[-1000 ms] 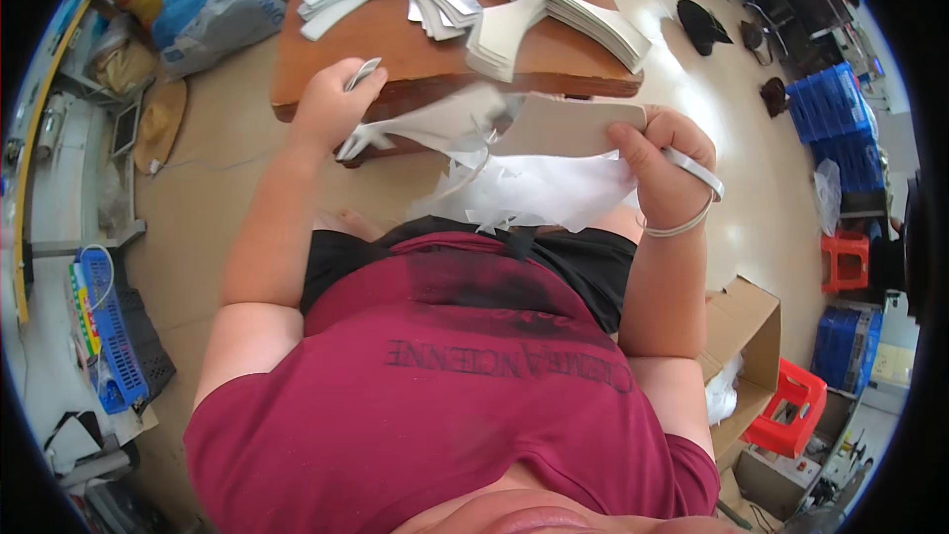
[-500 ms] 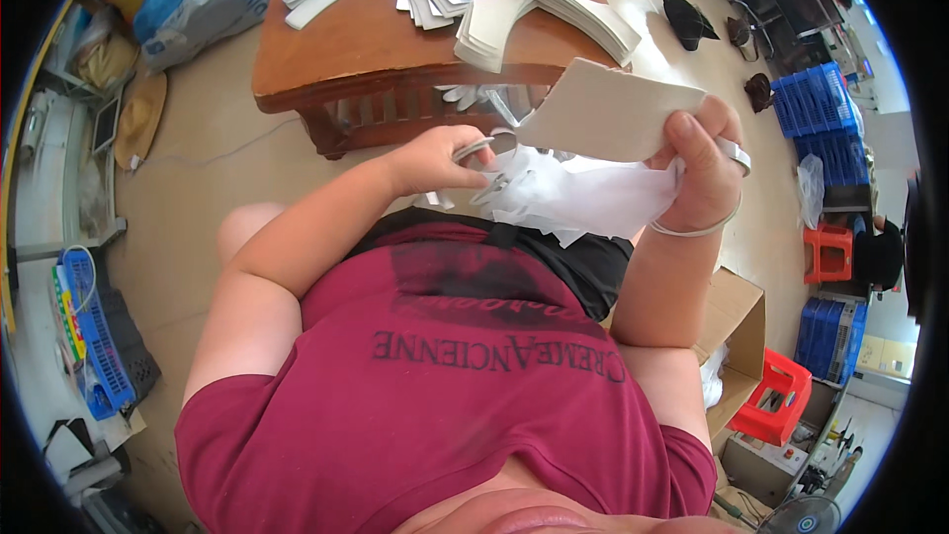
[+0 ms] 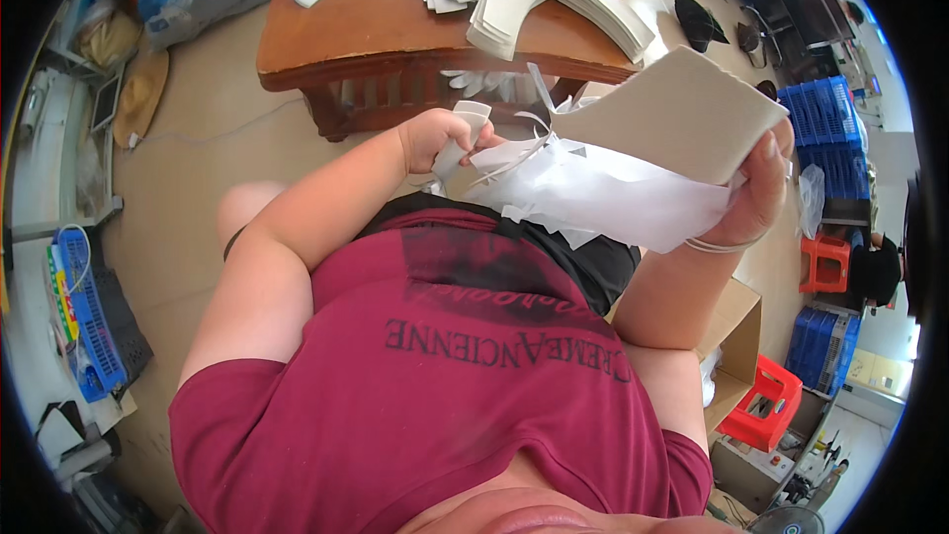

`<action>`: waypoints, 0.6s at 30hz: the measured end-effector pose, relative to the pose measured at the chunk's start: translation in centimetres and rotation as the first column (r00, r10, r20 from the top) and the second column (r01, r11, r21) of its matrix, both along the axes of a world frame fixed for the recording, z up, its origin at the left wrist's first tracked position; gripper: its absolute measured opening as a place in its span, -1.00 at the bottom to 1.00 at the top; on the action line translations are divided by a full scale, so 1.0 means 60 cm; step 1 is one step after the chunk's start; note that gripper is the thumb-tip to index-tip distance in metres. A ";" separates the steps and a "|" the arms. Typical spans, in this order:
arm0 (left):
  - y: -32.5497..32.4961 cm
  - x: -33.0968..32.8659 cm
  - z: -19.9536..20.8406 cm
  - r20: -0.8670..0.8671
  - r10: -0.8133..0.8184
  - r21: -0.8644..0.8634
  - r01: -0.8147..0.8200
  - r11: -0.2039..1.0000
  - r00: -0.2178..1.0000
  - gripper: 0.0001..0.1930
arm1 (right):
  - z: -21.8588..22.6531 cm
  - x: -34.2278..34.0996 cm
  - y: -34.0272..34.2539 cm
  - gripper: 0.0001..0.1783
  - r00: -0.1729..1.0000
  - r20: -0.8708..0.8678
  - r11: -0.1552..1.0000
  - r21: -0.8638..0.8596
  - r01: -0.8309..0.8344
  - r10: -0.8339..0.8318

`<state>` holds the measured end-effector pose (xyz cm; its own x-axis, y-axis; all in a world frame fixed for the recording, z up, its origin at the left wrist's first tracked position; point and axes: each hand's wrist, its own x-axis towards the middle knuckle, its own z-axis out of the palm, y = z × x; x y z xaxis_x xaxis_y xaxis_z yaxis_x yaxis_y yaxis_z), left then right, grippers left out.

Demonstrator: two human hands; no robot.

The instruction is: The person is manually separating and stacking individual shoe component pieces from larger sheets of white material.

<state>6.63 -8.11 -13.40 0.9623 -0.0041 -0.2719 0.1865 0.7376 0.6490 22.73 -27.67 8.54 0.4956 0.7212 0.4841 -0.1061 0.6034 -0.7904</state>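
My right hand [image 3: 759, 183] grips a stiff beige-grey sheet piece [image 3: 672, 114] by its right end, thumb on top. Its upper left side is cut in a concave curve. Thin white sheets [image 3: 613, 188] hang below it, held in the same hand, with ragged lower edges over my lap. Narrow curled strips [image 3: 519, 156] trail from their left end toward my left hand [image 3: 440, 141]. That hand is closed round a pale flat strip [image 3: 467, 129] with a broad end sticking up; its lower part is partly hidden by the fingers.
Ahead stands a brown wooden table [image 3: 366, 44] bearing fanned stacks of pale curved pieces [image 3: 559, 5]. White gloves [image 3: 484, 82] show below its top. On the right are an open cardboard box [image 3: 736, 341], a red stool [image 3: 763, 405] and blue crates [image 3: 820, 109].
My right hand has moved to the right with the beige-grey piece and white sheets. My left hand has turned slightly, and the broad pale strip now shows upright in it.
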 end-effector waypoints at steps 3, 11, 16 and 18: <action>-0.018 0.004 0.008 -0.066 -0.054 0.066 0.059 0.996 0.996 -0.79 | 0.007 -0.003 -0.004 -0.73 0.997 -0.063 0.999 -0.011 0.038 -0.039; -0.020 -0.024 0.012 -0.040 -0.301 0.079 0.304 0.950 0.953 -0.66 | 0.019 -0.004 0.000 -0.72 0.987 -0.078 0.989 0.022 0.144 -0.142; 0.001 -0.064 -0.014 0.004 -0.027 -0.327 0.027 0.945 1.000 -0.46 | 0.016 0.023 -0.011 -0.67 1.000 -0.001 0.999 0.013 -0.031 0.031; 0.009 -0.085 -0.006 0.015 0.022 -0.349 -0.016 0.937 1.000 -0.45 | 0.008 0.043 -0.015 -0.65 0.995 0.004 0.995 0.013 -0.096 0.096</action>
